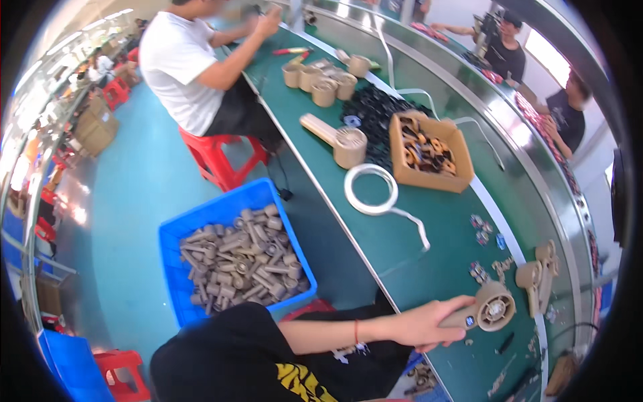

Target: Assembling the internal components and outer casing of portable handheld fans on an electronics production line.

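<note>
My left hand (429, 325) reaches across to the right, its fingers wrapped round the handle of a beige handheld fan (494, 308). The fan's round head tilts up over the green bench, showing ribs and a hub inside, and a small dark display sits on its handle. My right hand is not in view. Just beyond the fan, more beige fan bodies (529, 276) lie by the bench's far edge. Small loose metal-looking parts (479, 271) are scattered nearby, and a dark slim tool (506, 343) lies close to the fan head.
A blue crate (173, 268) full of beige fan housings stands left of the bench. On the bench are a cardboard box (462, 175) of coil-like parts, a white tape roll (351, 194), black parts (375, 110) and a fan shell (349, 147). A co-worker (181, 67) sits on a red stool (224, 164).
</note>
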`<action>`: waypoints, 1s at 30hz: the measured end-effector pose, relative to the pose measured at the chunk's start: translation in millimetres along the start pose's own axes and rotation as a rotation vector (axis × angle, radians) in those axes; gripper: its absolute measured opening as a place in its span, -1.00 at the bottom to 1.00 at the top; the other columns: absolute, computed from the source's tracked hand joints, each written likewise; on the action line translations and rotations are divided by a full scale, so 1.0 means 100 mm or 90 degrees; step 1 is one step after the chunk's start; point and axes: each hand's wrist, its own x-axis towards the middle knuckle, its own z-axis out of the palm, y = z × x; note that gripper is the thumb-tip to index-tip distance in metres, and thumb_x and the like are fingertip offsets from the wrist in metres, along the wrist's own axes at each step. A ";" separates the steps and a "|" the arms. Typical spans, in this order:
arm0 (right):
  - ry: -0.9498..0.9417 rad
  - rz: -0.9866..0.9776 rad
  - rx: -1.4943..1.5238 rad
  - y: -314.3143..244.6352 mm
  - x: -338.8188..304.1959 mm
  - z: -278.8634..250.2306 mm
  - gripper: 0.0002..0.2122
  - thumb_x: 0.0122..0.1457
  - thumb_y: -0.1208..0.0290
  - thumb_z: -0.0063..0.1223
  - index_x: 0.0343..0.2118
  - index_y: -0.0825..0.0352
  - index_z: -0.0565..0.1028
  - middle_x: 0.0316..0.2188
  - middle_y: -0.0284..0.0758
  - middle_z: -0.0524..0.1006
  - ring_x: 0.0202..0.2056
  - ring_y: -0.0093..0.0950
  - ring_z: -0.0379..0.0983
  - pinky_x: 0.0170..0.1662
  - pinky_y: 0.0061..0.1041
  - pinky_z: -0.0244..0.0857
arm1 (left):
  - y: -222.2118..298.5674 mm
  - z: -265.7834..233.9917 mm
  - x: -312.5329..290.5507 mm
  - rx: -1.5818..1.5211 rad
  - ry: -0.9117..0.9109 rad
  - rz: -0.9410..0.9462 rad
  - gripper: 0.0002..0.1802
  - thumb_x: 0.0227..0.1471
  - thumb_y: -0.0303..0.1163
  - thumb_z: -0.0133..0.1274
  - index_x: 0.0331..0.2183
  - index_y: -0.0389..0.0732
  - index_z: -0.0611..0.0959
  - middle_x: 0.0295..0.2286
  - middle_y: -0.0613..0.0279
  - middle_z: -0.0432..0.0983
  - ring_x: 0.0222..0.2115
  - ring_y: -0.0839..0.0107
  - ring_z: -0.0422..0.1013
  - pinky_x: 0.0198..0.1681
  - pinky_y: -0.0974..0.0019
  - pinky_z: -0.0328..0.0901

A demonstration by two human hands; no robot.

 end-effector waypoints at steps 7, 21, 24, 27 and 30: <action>-0.202 0.170 0.715 -1.53 0.13 -0.99 -0.70 0.21 0.45 -0.09 -0.03 0.43 0.45 -0.06 -0.16 0.50 0.02 -0.31 0.38 0.14 -0.37 0.15 | 0.13 -0.06 -0.05 0.065 0.049 -0.037 -0.30 0.08 -0.31 0.06 0.15 -0.27 0.11 -0.54 0.22 0.45 -0.75 0.55 0.32 -0.71 0.47 0.21; -0.262 0.193 1.139 -2.48 -0.11 -1.26 -0.39 -0.05 0.34 0.31 0.06 0.44 0.30 -0.13 -0.11 0.44 -0.18 -0.31 0.41 -0.09 -0.42 0.29 | -0.03 0.46 -0.40 -0.119 0.274 0.072 -0.21 0.18 -0.14 -0.09 0.23 -0.20 -0.11 -0.03 -0.08 0.30 -0.13 0.25 0.38 -0.07 0.20 0.32; -0.382 0.227 1.167 -2.45 -0.17 -1.30 -0.47 0.08 0.41 0.14 0.09 0.41 0.20 -0.03 -0.13 0.36 -0.13 -0.37 0.39 -0.06 -0.43 0.29 | -0.16 0.40 -0.41 -0.058 0.172 0.082 -0.26 0.25 -0.14 -0.18 0.24 -0.18 -0.16 0.09 -0.11 0.21 0.03 0.28 0.26 0.10 0.20 0.17; -0.402 0.309 1.353 -2.51 -0.23 -1.22 -0.47 0.15 0.38 0.09 0.12 0.40 0.14 -0.01 -0.14 0.33 -0.23 -0.44 0.43 -0.19 -0.51 0.35 | -0.09 0.43 -0.39 -0.064 0.162 0.005 -0.26 0.23 -0.02 -0.16 0.23 -0.18 -0.04 0.07 -0.16 0.24 0.09 0.18 0.23 0.14 0.18 0.15; -0.341 0.418 1.496 -2.50 -0.17 -1.19 -0.50 0.15 0.44 0.08 0.11 0.41 0.17 -0.09 -0.16 0.41 -0.22 -0.49 0.45 -0.16 -0.52 0.35 | -0.05 0.41 -0.43 -0.050 0.143 -0.064 -0.33 0.24 -0.13 -0.13 0.20 -0.21 0.01 0.05 -0.07 0.25 0.06 0.25 0.24 0.10 0.24 0.17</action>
